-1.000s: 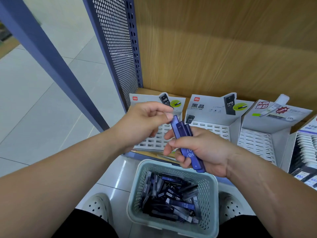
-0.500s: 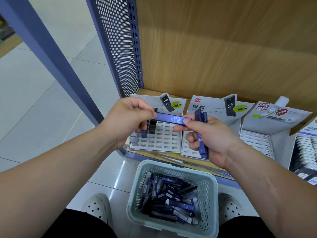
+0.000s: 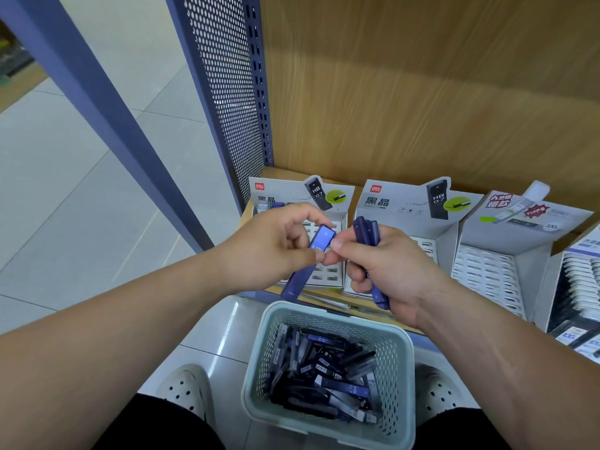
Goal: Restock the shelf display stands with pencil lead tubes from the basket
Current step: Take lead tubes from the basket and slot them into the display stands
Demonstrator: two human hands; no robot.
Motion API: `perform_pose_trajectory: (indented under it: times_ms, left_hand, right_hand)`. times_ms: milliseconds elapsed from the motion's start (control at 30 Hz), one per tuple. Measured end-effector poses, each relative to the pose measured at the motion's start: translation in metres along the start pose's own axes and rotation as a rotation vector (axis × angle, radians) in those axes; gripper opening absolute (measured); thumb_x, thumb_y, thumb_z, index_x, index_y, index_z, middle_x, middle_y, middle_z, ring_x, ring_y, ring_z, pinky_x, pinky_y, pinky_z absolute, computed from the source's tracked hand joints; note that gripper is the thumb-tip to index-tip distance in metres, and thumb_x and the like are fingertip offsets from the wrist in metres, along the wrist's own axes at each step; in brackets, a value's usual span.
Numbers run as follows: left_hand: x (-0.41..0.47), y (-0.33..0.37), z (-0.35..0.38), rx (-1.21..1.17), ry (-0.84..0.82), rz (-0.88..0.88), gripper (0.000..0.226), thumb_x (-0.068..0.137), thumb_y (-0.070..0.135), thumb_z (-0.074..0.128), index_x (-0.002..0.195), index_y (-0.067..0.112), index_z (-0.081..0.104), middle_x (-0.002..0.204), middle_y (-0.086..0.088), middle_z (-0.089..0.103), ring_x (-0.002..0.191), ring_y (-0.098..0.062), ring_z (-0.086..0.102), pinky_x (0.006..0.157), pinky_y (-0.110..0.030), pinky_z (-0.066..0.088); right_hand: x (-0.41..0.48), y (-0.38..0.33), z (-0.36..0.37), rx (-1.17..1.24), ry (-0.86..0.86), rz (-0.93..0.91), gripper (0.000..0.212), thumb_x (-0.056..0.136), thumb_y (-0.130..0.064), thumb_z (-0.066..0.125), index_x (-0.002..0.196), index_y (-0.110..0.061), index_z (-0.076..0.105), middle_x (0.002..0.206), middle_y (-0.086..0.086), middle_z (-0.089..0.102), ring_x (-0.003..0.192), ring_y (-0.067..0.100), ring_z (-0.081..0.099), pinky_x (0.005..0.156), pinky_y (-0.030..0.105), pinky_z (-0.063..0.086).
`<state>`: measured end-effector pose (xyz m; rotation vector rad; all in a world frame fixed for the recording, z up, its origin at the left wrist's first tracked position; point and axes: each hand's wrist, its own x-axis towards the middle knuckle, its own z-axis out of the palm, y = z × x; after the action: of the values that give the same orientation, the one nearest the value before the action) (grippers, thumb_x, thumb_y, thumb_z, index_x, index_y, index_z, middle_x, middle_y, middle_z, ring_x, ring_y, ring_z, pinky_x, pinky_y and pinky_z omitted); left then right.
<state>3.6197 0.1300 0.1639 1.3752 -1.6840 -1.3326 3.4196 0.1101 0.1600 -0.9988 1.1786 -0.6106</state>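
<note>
Tube: one, pinched in left hand before left stand, above basket; long axis diagonal, top end up-right, foot down-left; lay horizontal half a second ago. Right hand grips upright spare tubes.

Blue tube tilted in L hand, blue bundle in R hand, more tubes piled in grey basket.

"HB 0.7" and "黑晶" on a grey display stand header
</note>
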Motion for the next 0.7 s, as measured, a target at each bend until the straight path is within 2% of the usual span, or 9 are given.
perform_pose_trajectory:
  times_ms: [133,200,300,467,700]
  left_hand:
    - [0.002,-0.008,-0.007,0.059,0.167,-0.032,0.014,0.089,0.009,0.072,0.091,0.022,0.067,0.067,0.001,0.063,0.057,-0.017,0.059,0.051,-0.032,0.049]
    - [0.003,-0.015,-0.017,0.109,0.269,-0.070,0.016,0.088,0.008,0.073,0.081,0.021,0.067,0.067,0.003,0.066,0.059,-0.019,0.066,0.055,-0.034,0.054]
    - [0.004,-0.024,-0.030,0.249,0.328,-0.096,0.017,0.083,0.006,0.076,0.076,0.018,0.067,0.065,0.005,0.068,0.061,-0.018,0.067,0.062,-0.034,0.057]
    - [0.001,-0.033,-0.033,0.474,0.326,-0.118,0.021,0.078,0.004,0.075,0.073,0.023,0.065,0.068,0.011,0.066,0.066,-0.013,0.066,0.063,-0.027,0.054]
    - [0.001,-0.045,-0.027,0.575,0.242,-0.131,0.026,0.081,0.002,0.074,0.073,0.024,0.063,0.069,0.018,0.061,0.069,-0.007,0.063,0.062,-0.021,0.048]
  right_hand:
    - [0.001,-0.003,0.002,0.010,0.024,0.005,0.003,0.096,-0.009,0.065,0.098,-0.006,0.065,0.083,0.014,0.077,0.045,0.010,0.043,0.041,0.021,0.035]
    - [0.001,-0.004,0.000,0.015,0.046,0.012,0.004,0.096,-0.009,0.065,0.099,-0.006,0.065,0.081,0.012,0.077,0.046,0.010,0.043,0.040,0.021,0.035]
    - [0.000,-0.003,-0.001,0.026,0.060,0.025,0.006,0.097,-0.011,0.065,0.101,-0.006,0.064,0.078,0.010,0.076,0.047,0.010,0.043,0.041,0.021,0.035]
    - [0.002,-0.001,-0.005,0.038,0.073,0.028,0.009,0.097,-0.013,0.066,0.103,-0.006,0.065,0.076,0.010,0.076,0.046,0.009,0.043,0.041,0.021,0.035]
    - [0.001,-0.002,-0.007,0.050,0.077,0.030,0.011,0.098,-0.014,0.065,0.104,-0.006,0.065,0.077,0.010,0.075,0.046,0.009,0.044,0.041,0.021,0.035]
